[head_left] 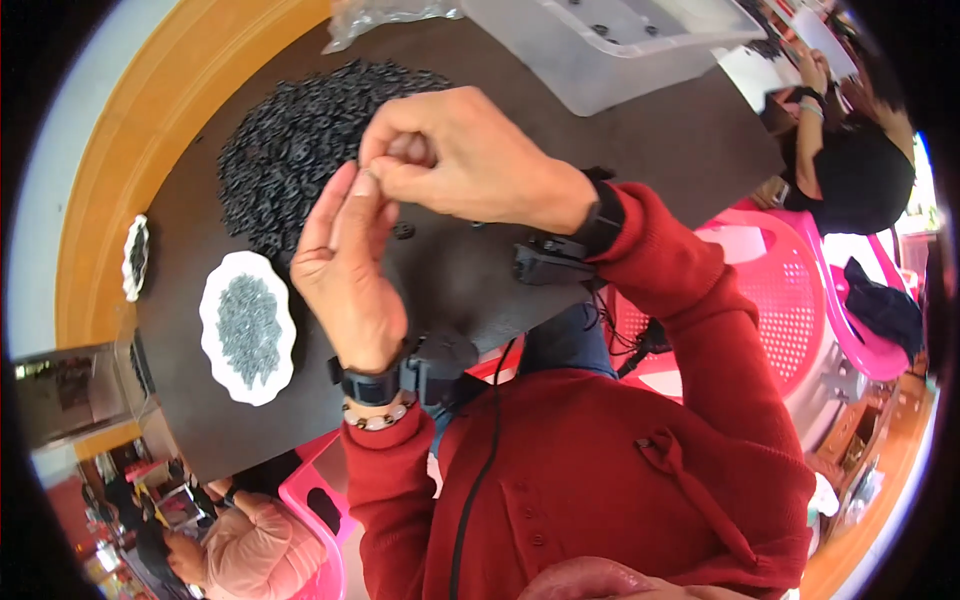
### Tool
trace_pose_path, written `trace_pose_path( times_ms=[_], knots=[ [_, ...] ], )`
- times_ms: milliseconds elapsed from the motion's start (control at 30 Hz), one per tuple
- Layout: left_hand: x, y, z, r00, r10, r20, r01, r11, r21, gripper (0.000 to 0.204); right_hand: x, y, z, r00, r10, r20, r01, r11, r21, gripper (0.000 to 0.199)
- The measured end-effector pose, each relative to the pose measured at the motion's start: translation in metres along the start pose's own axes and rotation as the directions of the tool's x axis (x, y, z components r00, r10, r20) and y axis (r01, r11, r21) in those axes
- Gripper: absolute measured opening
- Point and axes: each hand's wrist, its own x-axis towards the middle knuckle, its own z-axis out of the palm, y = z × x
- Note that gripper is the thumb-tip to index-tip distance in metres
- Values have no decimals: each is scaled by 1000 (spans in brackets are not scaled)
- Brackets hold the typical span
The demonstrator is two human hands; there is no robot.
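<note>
Over the dark table, my left hand (350, 270) and my right hand (465, 160) meet at the fingertips, both pinched together. Whatever lies between them is too small and too covered by the fingers to name. Behind and to the left of the hands spreads a large heap of small black parts (290, 140), some of which look ring-shaped. Left of my left wrist stands a white scalloped dish (212, 325), holding many small silvery-grey pieces (250, 330). A single black part (403, 230) lies on the table just below my right hand.
A translucent plastic bin (590, 85) with a few black parts stands at the far right, beside a clear plastic bag (385, 18). A smaller white dish (133, 258) sits at the left edge. Pink chairs (770, 290) and other people (260, 545) are around the table (680, 150).
</note>
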Motion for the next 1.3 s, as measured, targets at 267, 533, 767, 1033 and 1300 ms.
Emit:
trace_pose_path(
  times_ms=[267,533,767,1033,1300],
  knots=[
    [11,-17,-6,986,152,61,-162,962,218,29,-7,11,-6,996,-87,-7,84,983,-162,17],
    [-9,-12,15,921,366,134,-388,824,412,21,-12,0,-11,999,42,8,-42,999,-35,15],
    [-7,7,5,891,451,52,-415,765,492,16,-11,1,-16,920,-365,-141,265,846,-464,13],
    [14,76,-92,862,506,37,-396,625,673,18,-18,7,-13,916,-400,34,329,700,-634,15],
    [8,81,-85,887,461,12,-357,671,650,20,-13,19,-9,951,-308,-17,261,834,-486,11]
  ],
)
